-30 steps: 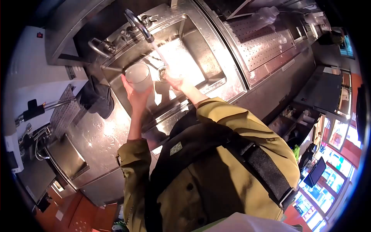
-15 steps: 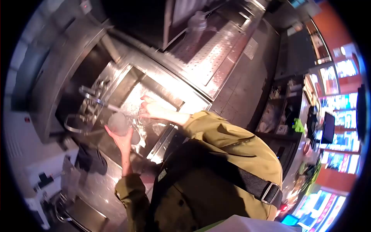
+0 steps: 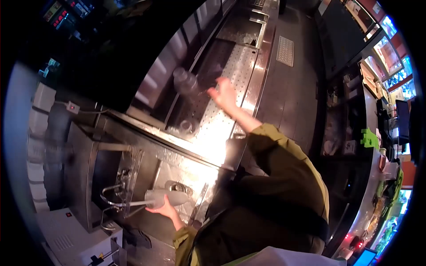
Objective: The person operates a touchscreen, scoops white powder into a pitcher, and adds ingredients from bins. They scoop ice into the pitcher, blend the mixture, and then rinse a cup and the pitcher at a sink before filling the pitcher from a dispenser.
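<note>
Over the sink (image 3: 156,177), my left hand (image 3: 165,210) is wrapped round a frosted, see-through cup (image 3: 155,198). The cup lies tilted, its end at the tip of the curved faucet (image 3: 133,204). My right hand (image 3: 225,95) is stretched out above the perforated metal counter (image 3: 230,66), its fingers apart and nothing seen in them. Just left of those fingers stands a clear container (image 3: 184,80), apart from the hand. A second clear container (image 3: 188,127) sits nearer the sink on the same counter.
A raised metal divider separates the sink from the counter. At the counter's far end is a recessed basin (image 3: 242,32). A white machine (image 3: 75,239) stands at lower left. Shelves (image 3: 339,119) and a worktop with a green item (image 3: 369,138) line the right, beyond the tiled floor (image 3: 284,102).
My right hand has left the sink and reached out over the perforated counter. The cup in my left hand has tipped to lie more sideways at the faucet. My view has turned toward the counter.
</note>
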`<control>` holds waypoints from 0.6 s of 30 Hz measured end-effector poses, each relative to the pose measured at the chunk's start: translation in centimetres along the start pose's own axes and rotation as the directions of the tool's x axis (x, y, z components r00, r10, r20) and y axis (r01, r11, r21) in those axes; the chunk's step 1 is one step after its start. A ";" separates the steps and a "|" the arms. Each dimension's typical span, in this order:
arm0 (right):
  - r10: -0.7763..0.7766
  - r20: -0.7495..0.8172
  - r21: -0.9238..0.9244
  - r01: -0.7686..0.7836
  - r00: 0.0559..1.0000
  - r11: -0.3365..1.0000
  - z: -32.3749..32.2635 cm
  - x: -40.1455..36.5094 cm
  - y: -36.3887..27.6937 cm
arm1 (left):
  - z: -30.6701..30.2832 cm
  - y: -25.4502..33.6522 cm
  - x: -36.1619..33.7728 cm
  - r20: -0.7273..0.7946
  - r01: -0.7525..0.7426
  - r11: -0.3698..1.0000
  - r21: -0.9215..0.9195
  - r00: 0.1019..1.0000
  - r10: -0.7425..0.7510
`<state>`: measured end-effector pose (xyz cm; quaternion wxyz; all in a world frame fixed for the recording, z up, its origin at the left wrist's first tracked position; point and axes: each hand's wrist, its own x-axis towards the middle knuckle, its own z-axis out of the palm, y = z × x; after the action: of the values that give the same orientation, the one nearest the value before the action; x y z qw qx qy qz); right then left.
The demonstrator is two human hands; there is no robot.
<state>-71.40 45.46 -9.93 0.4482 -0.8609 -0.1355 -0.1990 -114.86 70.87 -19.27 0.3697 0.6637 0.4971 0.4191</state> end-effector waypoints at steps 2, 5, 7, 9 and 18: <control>-0.127 -0.197 -0.505 0.010 0.972 0.863 0.7 5.6 9.2 | -0.6 -2.3 0.8 -0.168 -0.015 0.903 0.430 0.981 0.097; 0.080 0.149 -0.611 0.029 0.986 0.791 -0.5 9.1 15.6 | 1.1 1.0 0.5 -0.090 -0.087 0.966 0.244 0.990 0.112; 0.307 0.396 -0.588 -0.018 0.865 0.809 -1.3 10.0 16.4 | -0.2 1.7 0.0 -0.008 -0.117 0.816 0.566 0.989 0.147; 0.230 0.260 -0.567 -0.045 0.938 0.822 -1.8 7.5 15.2 | 0.1 1.9 0.2 -0.055 0.040 0.965 0.261 0.998 -0.026; -0.090 0.456 0.303 -0.060 0.885 0.951 -1.7 -8.0 -5.3 | -1.9 0.8 1.4 0.211 -0.078 0.987 0.140 0.976 0.047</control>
<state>-81.04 46.56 -8.94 0.5301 -0.8014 -0.2750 0.0331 -116.12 72.16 -17.56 0.3557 0.7446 0.4646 0.3213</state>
